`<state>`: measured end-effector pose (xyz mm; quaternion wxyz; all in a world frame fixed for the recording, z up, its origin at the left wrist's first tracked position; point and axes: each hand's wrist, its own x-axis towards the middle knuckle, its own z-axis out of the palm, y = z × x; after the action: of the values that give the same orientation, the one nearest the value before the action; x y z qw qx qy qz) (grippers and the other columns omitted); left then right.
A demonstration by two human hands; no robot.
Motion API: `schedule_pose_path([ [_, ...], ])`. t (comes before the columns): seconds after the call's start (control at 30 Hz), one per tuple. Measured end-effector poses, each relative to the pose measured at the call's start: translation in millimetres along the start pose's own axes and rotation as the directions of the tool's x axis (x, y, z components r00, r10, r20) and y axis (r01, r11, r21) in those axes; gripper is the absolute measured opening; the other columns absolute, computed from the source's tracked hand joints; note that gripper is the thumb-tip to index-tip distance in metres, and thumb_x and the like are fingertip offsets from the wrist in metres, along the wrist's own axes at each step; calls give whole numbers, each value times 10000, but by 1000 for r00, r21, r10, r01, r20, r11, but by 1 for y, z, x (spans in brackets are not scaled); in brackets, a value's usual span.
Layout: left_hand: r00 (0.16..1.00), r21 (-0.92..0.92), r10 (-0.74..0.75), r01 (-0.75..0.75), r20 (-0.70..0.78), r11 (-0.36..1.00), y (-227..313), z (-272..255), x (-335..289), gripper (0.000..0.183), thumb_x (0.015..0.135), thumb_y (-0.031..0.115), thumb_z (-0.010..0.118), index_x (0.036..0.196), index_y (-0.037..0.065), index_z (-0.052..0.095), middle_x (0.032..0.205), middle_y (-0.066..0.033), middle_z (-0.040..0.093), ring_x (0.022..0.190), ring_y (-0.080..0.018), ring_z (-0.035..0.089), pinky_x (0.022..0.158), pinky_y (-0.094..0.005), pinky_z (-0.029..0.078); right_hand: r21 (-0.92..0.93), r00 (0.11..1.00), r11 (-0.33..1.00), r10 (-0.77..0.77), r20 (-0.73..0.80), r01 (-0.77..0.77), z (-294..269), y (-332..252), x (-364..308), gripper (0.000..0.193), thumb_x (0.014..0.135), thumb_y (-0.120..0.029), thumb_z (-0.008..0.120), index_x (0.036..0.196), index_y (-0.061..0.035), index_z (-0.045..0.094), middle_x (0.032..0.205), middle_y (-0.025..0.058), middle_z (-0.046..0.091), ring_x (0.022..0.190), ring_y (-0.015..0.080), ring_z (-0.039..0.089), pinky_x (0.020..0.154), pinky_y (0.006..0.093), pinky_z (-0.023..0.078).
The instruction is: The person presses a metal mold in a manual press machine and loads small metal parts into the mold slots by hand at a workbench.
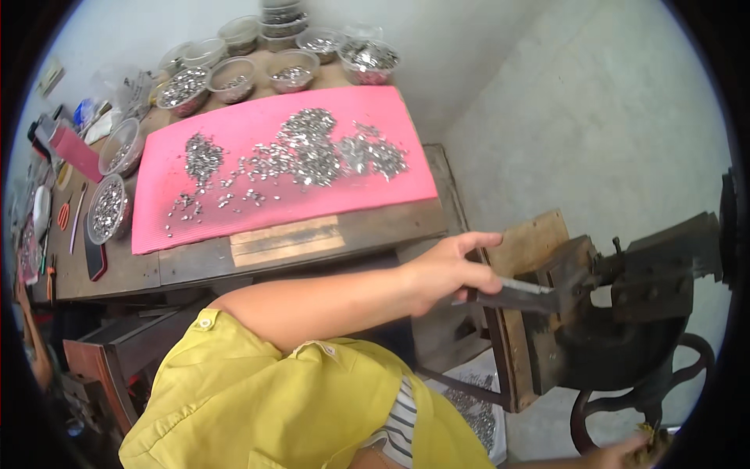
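My left arm in a yellow sleeve reaches across to the right. My left hand (453,275) pinches a dark flat metal bar (516,295), its index finger stretched out above. A pale strip runs along the bar's upper edge, and its far end meets a dark metal press (625,336) with wooden boards (539,238). Low at the right edge, my right hand (629,452) is partly cut off. It curls round something yellowish, possibly a handle, beside the press's dark handwheel (580,414); the thing itself is hard to make out.
Loose shiny metal pieces (308,148) lie on a pink mat (258,211) on the wooden table (375,227). Plastic tubs (109,207) of similar pieces line its back and left. Scissors (64,215) and a phone (95,262) lie left. A white tray (498,453) stands below the press.
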<state>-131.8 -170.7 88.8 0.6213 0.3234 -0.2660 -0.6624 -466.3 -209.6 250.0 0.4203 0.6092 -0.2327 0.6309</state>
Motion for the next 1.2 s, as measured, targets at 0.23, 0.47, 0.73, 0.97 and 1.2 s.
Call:
schedule_pose_path([
  [0.23, 997, 3, -12, 12, -75, 1000, 36, -35, -98, 790, 848, 118, 797, 1526, 0, 409, 807, -19, 719, 687, -75, 647, 608, -232, 462, 676, 789, 737, -423, 446, 13, 76, -197, -131, 247, 882, -173, 674, 1127, -188, 701, 1180, -20, 687, 1014, 213, 610, 903, 438, 340],
  [0.47, 687, 890, 679, -443, 260, 107, 50, -87, -169, 731, 738, 129, 916, 1405, 61, 625, 1058, -100, 689, 952, -221, 674, 841, -373, 555, 710, 659, 252, -264, 704, -658, 93, -292, -123, 431, 704, -44, 825, 1119, -66, 708, 1030, 84, 725, 855, 288, 681, 824, 409, 465],
  [0.73, 634, 997, 770, -73, 72, -33, 23, -111, -165, 635, 741, 44, 842, 1344, 187, 702, 1116, -153, 582, 896, -279, 648, 771, -366, 568, -4, 166, -447, -341, 925, -895, 93, -351, -171, 350, 995, -63, 698, 1283, -24, 503, 1138, 54, 632, 1033, 120, 638, 910, 292, 527],
  [0.97, 720, 990, 693, 68, 35, -121, 13, -146, -175, 647, 710, 12, 834, 1326, 167, 709, 1029, -135, 531, 897, -302, 580, 763, -402, 494, -51, 61, -239, -436, 898, -970, 116, -342, -201, 240, 1122, -250, 493, 1192, -27, 546, 1069, 34, 615, 1042, 104, 568, 948, 298, 474],
  [1.2, 637, 965, 761, 105, 120, -239, 19, -145, -189, 561, 670, 76, 792, 1217, 184, 736, 959, -69, 540, 956, -297, 553, 913, -508, 416, 292, 266, -15, -461, 846, -956, 152, -339, -202, 182, 1072, -178, 525, 1101, -12, 594, 1414, 203, 548, 1249, 304, 560, 1102, 408, 396],
])
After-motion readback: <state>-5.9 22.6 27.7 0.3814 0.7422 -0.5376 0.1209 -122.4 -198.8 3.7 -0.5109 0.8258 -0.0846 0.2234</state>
